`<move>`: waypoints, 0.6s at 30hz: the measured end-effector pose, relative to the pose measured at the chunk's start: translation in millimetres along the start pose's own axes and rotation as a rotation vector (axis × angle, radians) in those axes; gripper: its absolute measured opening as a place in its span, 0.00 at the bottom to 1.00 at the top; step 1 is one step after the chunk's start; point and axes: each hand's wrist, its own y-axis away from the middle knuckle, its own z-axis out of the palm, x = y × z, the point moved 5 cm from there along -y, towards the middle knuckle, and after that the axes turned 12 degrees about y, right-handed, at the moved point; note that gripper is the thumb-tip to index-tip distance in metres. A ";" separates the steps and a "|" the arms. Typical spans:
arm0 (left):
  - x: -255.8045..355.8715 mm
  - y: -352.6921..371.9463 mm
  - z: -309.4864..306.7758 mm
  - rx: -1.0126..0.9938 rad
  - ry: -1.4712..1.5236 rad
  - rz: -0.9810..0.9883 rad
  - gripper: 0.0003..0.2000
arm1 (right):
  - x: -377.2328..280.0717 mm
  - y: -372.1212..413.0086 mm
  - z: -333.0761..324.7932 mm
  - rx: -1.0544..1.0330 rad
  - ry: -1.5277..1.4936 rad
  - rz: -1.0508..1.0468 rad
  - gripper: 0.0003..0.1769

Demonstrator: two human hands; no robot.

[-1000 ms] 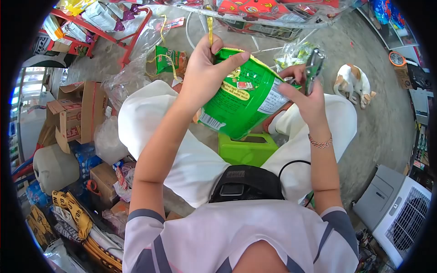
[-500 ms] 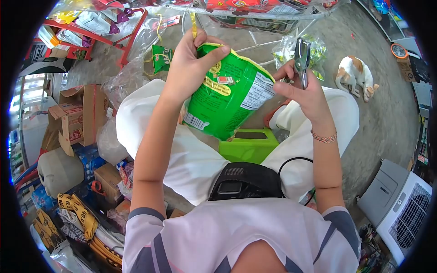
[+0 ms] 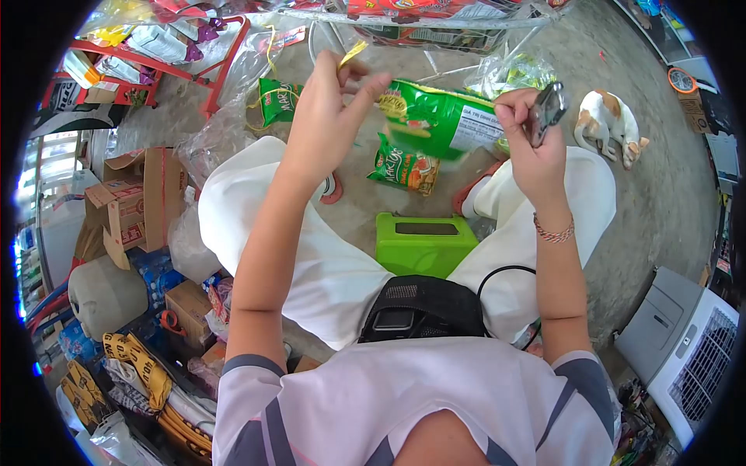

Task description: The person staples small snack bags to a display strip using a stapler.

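Note:
My left hand (image 3: 326, 105) pinches a yellow ribbon (image 3: 353, 53), with its thumb tip at the near corner of a green snack bag (image 3: 443, 120). That bag hangs tilted and slightly blurred from my right hand (image 3: 532, 147), which grips its other top corner. The same right hand also holds a silver plier-like hand tool (image 3: 549, 109) against the palm. On the floor below lies a second green snack bag (image 3: 404, 167) with a picture of snacks. Another green bag (image 3: 277, 101) sits beyond my left wrist, with yellow ribbon running by it.
Between my feet stands a lime-green plastic box (image 3: 427, 252). A brown-and-white dog (image 3: 610, 124) lies on the concrete at right. Ahead is a wire rack (image 3: 466, 27) of packets; cardboard boxes (image 3: 140, 202) and a beige jerrycan (image 3: 106, 295) are at left, an air cooler (image 3: 684, 342) at lower right.
The held bag has swung right and turned from its printed back, coming away from my left fingers. Its move uncovers the bag on the floor. The tool has tilted in my right hand.

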 end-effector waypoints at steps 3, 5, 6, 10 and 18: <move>-15.3 5.2 -2.2 -0.007 0.125 -0.430 0.18 | -8.5 2.8 -3.8 0.056 0.236 -0.068 0.08; -22.4 13.1 7.8 -0.215 0.632 -0.770 0.23 | -17.4 3.0 -2.9 0.077 0.294 -0.261 0.08; -21.5 16.1 16.3 -0.223 0.725 -0.772 0.26 | -24.6 3.1 -1.4 0.049 0.323 -0.385 0.09; -21.0 15.0 34.4 -0.208 0.971 -0.775 0.27 | -48.8 14.3 10.5 -0.077 0.427 -0.676 0.13; -24.4 9.1 32.1 -0.209 1.059 -0.638 0.13 | -19.4 0.7 -0.5 0.020 0.442 -0.294 0.12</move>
